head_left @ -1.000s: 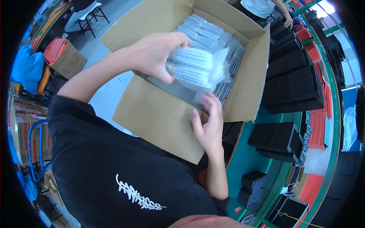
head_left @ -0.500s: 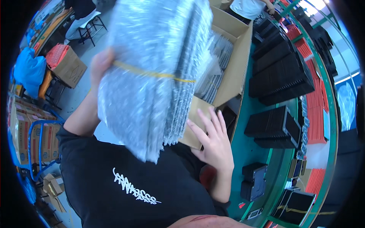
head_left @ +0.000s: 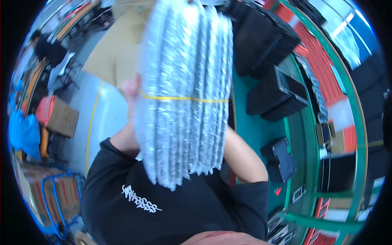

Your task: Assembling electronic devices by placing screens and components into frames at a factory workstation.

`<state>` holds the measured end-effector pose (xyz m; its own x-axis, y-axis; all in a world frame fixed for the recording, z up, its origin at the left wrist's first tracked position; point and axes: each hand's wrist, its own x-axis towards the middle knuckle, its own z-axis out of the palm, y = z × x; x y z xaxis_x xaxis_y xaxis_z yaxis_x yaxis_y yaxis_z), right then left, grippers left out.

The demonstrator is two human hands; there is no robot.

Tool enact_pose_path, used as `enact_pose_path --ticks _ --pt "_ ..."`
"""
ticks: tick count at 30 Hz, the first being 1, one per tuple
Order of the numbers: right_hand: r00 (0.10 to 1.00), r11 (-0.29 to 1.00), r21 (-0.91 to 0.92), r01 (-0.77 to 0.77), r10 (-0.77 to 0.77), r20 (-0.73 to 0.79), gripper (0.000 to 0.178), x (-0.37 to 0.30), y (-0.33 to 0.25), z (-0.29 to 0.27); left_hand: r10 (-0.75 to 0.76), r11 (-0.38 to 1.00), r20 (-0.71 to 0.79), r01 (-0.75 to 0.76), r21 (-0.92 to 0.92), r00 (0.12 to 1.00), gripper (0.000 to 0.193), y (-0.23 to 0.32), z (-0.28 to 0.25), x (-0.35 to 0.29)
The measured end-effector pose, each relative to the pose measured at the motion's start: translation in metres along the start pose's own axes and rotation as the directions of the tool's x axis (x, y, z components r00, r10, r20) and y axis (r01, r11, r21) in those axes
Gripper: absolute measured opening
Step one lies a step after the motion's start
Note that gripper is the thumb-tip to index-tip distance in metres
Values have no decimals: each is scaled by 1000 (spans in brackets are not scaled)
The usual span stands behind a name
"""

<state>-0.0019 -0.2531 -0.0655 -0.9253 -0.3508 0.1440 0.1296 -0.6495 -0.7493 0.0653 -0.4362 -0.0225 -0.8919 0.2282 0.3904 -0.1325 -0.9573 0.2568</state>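
A thick bundle of clear bubble-wrap pouches (head_left: 183, 134) is held up in front of my chest. The pouches stand on edge, packed side by side, and a yellow band (head_left: 171, 98) runs round them. My left hand (head_left: 131, 87), slightly blurred, grips the bundle's left side near the band. My right forearm reaches up behind the right side, so the bundle hides that hand and its fingers. Beyond the bundle is an open cardboard box (head_left: 116, 45) with its flaps spread; its inside is mostly covered from view.
On the right runs a green bench (head_left: 255, 134) with black cases (head_left: 277, 94) and a shelf of red-orange sheets (head_left: 320, 61). To the left are a blue trolley (head_left: 53, 200) with cartons, a blue bag (head_left: 24, 132), and a carton (head_left: 63, 116). A person (head_left: 49, 51) sits farther off.
The bundle has turned more upright and shifted slightly right. My right hand, previously visible with fingers spread beside it, has gone behind it. My view has swung, moving the surroundings.
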Motion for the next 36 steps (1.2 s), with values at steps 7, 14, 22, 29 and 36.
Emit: enact_pose_path --ticks 7,14,22,29,36 --pt "798 801 -594 76 -406 -445 41 -207 -29 -19 -495 664 520 689 -289 696 84 -160 17 23" --pt "326 112 -882 -458 -902 -283 32 -340 -96 46 -923 210 320 977 -47 213 74 -283 22 19" --pt "124 105 -712 -694 -957 -262 15 -371 -82 39 -952 -53 283 972 229 -118 68 -374 24 -6" --pt "378 53 -864 -501 -884 -273 30 -362 -43 38 -968 134 207 989 -65 144 63 -394 60 50" --pt "-136 447 -835 -322 -894 -427 23 -362 -122 30 -973 205 113 978 38 200 65 -395 35 45"
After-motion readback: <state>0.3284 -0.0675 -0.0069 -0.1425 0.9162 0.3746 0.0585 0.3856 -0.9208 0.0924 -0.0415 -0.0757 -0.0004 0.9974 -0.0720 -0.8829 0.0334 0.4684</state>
